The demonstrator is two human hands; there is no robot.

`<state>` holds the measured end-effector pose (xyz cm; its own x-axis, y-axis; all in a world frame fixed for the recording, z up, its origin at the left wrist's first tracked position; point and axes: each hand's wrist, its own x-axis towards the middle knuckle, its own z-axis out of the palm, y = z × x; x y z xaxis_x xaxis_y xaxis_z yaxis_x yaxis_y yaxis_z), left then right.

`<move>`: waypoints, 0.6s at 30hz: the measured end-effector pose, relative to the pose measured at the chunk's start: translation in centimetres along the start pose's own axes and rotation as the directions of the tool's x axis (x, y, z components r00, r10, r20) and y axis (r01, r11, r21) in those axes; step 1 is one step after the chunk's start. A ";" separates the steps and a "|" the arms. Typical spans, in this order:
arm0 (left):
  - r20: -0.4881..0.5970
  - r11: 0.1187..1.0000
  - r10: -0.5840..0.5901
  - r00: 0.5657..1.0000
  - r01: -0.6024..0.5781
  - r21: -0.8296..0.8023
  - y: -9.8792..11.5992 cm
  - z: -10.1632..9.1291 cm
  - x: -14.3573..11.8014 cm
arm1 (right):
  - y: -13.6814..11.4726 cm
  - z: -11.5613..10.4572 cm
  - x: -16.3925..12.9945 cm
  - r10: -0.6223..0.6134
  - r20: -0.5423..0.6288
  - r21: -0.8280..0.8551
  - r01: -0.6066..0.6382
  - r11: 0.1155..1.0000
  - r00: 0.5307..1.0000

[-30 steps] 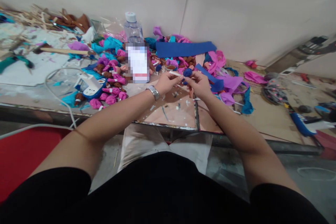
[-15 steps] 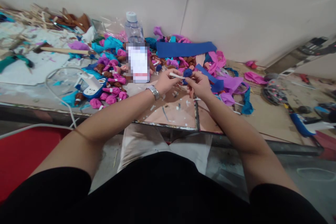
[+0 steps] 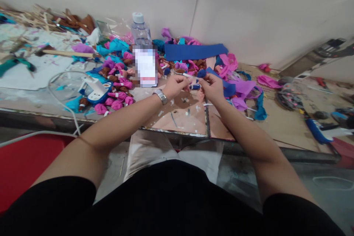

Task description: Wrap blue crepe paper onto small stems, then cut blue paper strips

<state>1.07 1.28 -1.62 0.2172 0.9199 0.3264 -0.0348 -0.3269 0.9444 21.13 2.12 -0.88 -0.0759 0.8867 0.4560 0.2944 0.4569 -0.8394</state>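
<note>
My left hand (image 3: pixel 173 85) pinches one end of a thin white strip (image 3: pixel 188 75) that runs across to a small dark blue paper bud (image 3: pixel 201 73). That bud is gripped by the fingers of my right hand (image 3: pixel 213 87). Both hands hover just above the worktable (image 3: pixel 177 116), close together. A silver watch (image 3: pixel 161 96) sits on my left wrist. Whether the strip is stuck to the bud, I cannot tell.
A pile of pink and brown paper buds (image 3: pixel 117 81) lies to the left, beside a blue and white tape dispenser (image 3: pixel 95 90). A water bottle (image 3: pixel 141 49), blue paper sheet (image 3: pixel 195 51), purple and teal scraps (image 3: pixel 243 94) and wooden sticks (image 3: pixel 68 54) crowd the back.
My right hand has lifted the blue bud slightly up and right, and the white strip between the hands is stretched out longer.
</note>
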 end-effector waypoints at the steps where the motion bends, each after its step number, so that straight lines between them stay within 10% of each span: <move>1: 0.029 0.999 0.026 0.999 -0.027 0.018 0.1 -0.1 0.0 | 0.1 0.0 0.0 -0.017 -0.015 -0.022 0.016 1.000 1.000; 18: -0.070 0.999 -0.027 0.997 0.029 0.028 -0.3 0.3 0.2 | 0.0 0.7 -0.6 -0.015 0.106 0.061 0.008 0.998 0.994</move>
<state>1.42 1.49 -1.87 0.1497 0.9411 0.3031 -0.0011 -0.3064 0.9519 20.48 1.64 -1.39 -0.1812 0.8823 0.4344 0.2353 0.4677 -0.8520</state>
